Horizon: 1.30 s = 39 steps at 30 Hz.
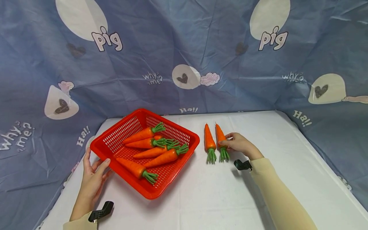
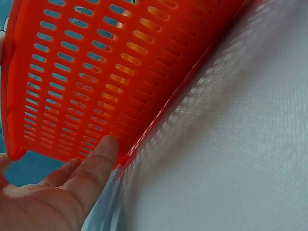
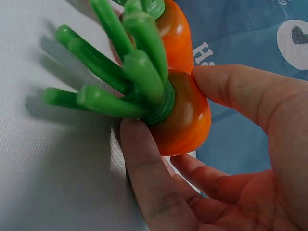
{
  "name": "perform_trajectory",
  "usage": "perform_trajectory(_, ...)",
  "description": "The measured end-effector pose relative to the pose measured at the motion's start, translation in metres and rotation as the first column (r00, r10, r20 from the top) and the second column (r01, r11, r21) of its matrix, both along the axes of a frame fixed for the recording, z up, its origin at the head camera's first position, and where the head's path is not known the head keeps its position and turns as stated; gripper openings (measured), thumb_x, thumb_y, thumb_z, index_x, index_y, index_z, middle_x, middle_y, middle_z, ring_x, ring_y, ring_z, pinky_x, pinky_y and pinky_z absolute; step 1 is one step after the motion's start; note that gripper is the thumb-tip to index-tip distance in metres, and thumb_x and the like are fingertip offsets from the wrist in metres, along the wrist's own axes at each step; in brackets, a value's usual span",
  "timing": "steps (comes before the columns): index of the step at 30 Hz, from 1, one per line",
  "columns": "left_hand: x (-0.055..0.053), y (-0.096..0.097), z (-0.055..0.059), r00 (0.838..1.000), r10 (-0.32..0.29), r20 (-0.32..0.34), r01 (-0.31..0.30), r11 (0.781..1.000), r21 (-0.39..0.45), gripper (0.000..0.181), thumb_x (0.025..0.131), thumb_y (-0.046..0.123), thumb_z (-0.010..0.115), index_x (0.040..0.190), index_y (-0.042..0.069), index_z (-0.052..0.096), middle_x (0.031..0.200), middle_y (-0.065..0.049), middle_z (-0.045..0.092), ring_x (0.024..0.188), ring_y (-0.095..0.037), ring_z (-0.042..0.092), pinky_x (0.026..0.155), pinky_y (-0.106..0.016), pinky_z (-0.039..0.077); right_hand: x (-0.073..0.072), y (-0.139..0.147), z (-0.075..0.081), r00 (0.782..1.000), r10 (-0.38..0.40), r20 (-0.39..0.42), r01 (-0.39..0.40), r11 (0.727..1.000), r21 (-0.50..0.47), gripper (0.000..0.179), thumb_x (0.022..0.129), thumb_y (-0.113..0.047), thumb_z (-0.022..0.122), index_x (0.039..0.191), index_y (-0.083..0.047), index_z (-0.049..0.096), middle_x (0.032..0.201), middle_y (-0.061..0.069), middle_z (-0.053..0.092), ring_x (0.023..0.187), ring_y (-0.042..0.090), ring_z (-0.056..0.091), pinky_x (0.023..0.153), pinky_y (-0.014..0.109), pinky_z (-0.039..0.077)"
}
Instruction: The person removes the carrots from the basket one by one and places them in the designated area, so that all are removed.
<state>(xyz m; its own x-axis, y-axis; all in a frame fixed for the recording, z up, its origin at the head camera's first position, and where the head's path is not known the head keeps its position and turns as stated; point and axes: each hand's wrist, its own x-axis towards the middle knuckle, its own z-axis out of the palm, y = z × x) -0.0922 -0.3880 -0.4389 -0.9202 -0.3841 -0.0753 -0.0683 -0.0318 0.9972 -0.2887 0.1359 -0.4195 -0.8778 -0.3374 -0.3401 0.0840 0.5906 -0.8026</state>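
A red plastic basket with slotted walls holds several orange carrots with green stem tufts. At its near left corner is my left hand, its extended fingers against the outer wall and the thumb at the rim. The left wrist view shows a fingertip low on the slotted side. To the right of the basket, two carrots lie side by side, tufts towards me. My right hand pinches the right one near its tuft, thumb and fingers on opposite sides. The left one lies untouched.
A white cloth covers the table. Behind and beside it hangs a blue printed sheet. A black wrist camera sits on the left wrist, another camera on the right, both below cream sleeves.
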Motion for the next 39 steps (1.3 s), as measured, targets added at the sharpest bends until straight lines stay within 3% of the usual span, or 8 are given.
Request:
perform_trajectory(8,0.0001,0.0001,0.0001,1.000,0.002,0.000,-0.002,1.000,0.007,0.095,0.108,0.021,0.064,0.169,0.052,-0.002,0.139,0.009,0.048,0.104,0.006,0.069,0.084,-0.017,0.062,-0.0001,-0.0023,0.0000,1.000,0.019,0.003,-0.019,0.999,0.050,0.061,0.101,-0.032,0.072,0.140,0.010,0.050,0.107,0.014,0.066,0.083,0.016,0.066,0.084,0.030,0.054)
perform_trajectory(16,0.0000,0.0007,-0.0003,1.000,-0.009,-0.020,0.009,1.000,0.014,0.094,0.109,0.019,0.063,0.169,0.051,-0.002,0.136,0.011,0.049,0.104,0.005,0.070,0.084,-0.017,0.061,-0.0017,-0.0055,-0.0006,1.000,0.002,0.023,-0.004,0.997,0.075,0.065,0.100,-0.035,0.074,0.141,0.008,0.049,0.115,0.017,0.064,0.084,0.015,0.065,0.082,0.028,0.056)
perform_trajectory(28,0.0012,0.0023,0.0008,1.000,-0.012,-0.015,0.012,1.000,-0.002,0.094,0.109,0.021,0.062,0.169,0.051,-0.004,0.133,0.014,0.050,0.104,0.007,0.069,0.086,-0.016,0.061,-0.0018,-0.0060,-0.0008,1.000,0.017,0.005,-0.017,0.996,0.091,0.069,0.100,-0.039,0.074,0.144,0.008,0.049,0.126,0.024,0.064,0.102,0.027,0.068,0.098,0.041,0.057)
perform_trajectory(39,0.0015,0.0020,0.0013,1.000,-0.008,0.000,0.008,1.000,-0.009,0.093,0.109,0.022,0.062,0.169,0.051,-0.004,0.132,0.014,0.049,0.104,0.007,0.069,0.086,-0.016,0.061,-0.0004,-0.0043,0.0013,0.999,0.043,-0.006,-0.043,0.997,0.068,0.063,0.104,-0.037,0.069,0.141,0.010,0.048,0.122,0.024,0.067,0.096,0.025,0.069,0.100,0.043,0.054)
